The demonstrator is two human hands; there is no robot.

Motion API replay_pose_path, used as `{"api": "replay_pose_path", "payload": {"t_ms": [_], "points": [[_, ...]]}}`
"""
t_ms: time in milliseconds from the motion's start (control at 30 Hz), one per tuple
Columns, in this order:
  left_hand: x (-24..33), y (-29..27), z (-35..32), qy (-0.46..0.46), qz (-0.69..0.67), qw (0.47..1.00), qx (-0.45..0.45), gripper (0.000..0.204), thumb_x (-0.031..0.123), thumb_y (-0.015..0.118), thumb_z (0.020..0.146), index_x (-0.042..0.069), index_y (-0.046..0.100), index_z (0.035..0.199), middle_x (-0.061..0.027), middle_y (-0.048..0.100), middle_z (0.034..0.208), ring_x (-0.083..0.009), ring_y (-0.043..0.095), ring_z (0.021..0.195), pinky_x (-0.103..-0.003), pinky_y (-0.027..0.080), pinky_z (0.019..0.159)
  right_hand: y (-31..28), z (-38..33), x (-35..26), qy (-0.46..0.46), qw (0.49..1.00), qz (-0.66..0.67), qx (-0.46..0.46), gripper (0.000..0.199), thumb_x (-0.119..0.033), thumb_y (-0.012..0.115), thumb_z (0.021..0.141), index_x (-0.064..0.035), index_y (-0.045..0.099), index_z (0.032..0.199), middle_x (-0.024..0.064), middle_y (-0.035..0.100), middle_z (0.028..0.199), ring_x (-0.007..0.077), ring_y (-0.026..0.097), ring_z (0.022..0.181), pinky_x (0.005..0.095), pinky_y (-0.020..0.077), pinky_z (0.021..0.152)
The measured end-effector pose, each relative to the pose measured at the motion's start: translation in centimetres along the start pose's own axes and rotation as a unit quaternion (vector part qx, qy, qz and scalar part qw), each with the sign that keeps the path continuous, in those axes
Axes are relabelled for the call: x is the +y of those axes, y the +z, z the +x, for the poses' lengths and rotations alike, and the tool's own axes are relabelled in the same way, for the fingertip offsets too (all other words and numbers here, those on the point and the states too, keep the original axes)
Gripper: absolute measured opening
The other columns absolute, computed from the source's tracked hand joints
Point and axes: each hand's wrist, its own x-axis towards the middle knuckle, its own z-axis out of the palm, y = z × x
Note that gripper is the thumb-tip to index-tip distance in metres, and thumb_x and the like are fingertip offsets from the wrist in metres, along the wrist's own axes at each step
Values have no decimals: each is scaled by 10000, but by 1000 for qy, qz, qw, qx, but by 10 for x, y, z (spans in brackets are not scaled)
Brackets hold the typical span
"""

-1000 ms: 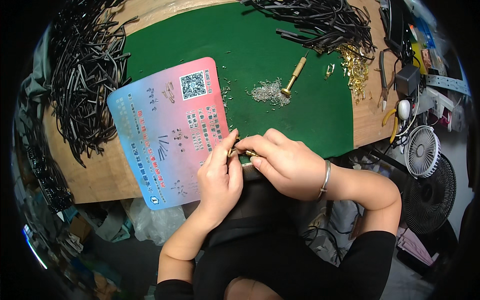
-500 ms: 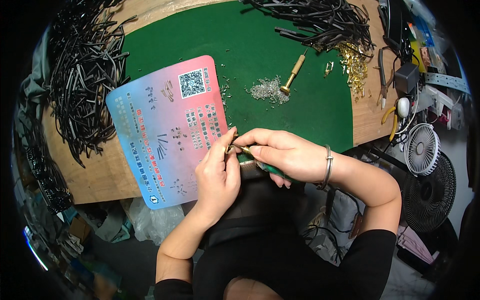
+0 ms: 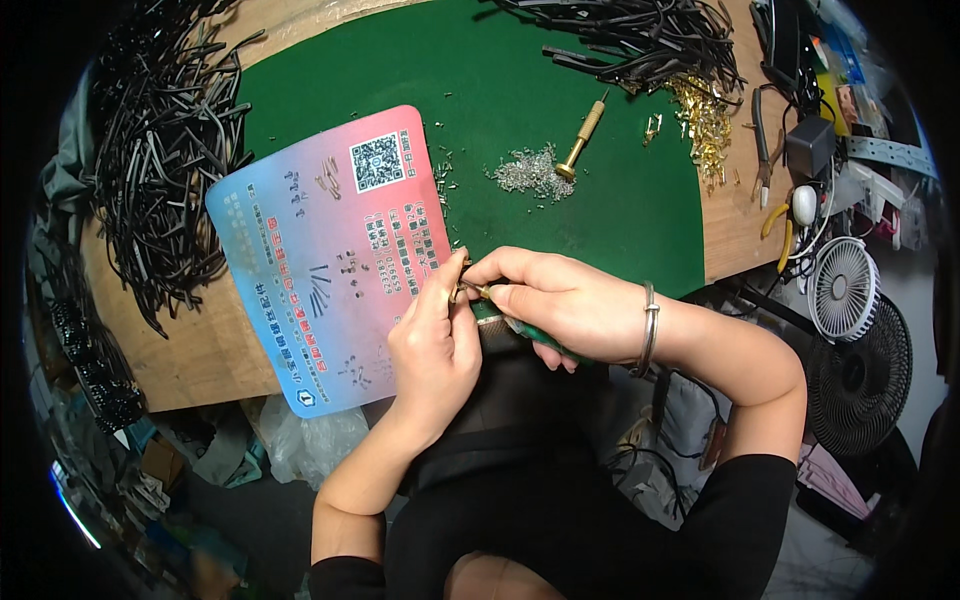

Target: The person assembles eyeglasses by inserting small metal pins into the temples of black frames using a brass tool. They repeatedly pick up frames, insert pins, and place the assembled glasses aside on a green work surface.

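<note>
The pink-and-blue mat (image 3: pixel 330 225) at left carries printed lines (image 3: pixel 410 225), including a red one (image 3: pixel 296 300) and rows of digits (image 3: pixel 387 275). A square code (image 3: pixel 376 161) marks its far right corner, a blue emblem (image 3: pixel 306 398) its near left.

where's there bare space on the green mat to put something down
Two patches of green mat look bare: beyond the right hand, between the silver pile and the mat's right edge; and far side, between the left black heap and right black heap. Crowded: around the brass screwdriver, and the parts-strewn pad.
</note>
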Motion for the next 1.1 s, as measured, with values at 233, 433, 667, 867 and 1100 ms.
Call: {"api": "replay_pose_path", "payload": {"t_ms": [233,433,667,867,1100], "points": [[-4,0,0,7,-1,1000,0,388,-101,494,773,-30,552,1150,-181,639,875,-241,660,767,-316,520,695,3,1,-4,1,999,-29,12,323,-181,338,957,-36,442,1227,0,506,731,54,489,505,202,414,429],[-4,-1,2,-6,-24,1000,-19,362,-88,497,789,-31,558,1141,-185,639,867,-243,660,772,-312,514,704,3,23,31,-211,942,-229,126,289,-144,430,919,-41,455,1188,96,528,812,196,559,547,317,487,520],[-12,-7,8,-37,-115,992,-27,304,-31,467,878,-44,528,1175,-136,651,911,-177,625,713,-281,502,692,21,-23,15,-169,851,-462,185,363,-147,496,849,-57,432,1195,217,501,914,383,608,652,448,516,606],[-7,-35,21,-249,-408,873,-98,523,28,445,922,35,229,1397,-141,617,982,-37,399,463,-157,332,401,-8,-11,50,-246,826,-401,310,353,-181,534,878,-53,430,1190,168,495,947,359,586,734,425,504,639],[-42,-53,13,149,-42,988,-22,309,-116,479,813,13,637,1044,-153,658,984,-103,591,589,-226,495,507,9,-13,42,-285,880,-318,208,298,-206,565,847,-6,462,1043,192,576,912,338,599,829,419,492,715]]}}
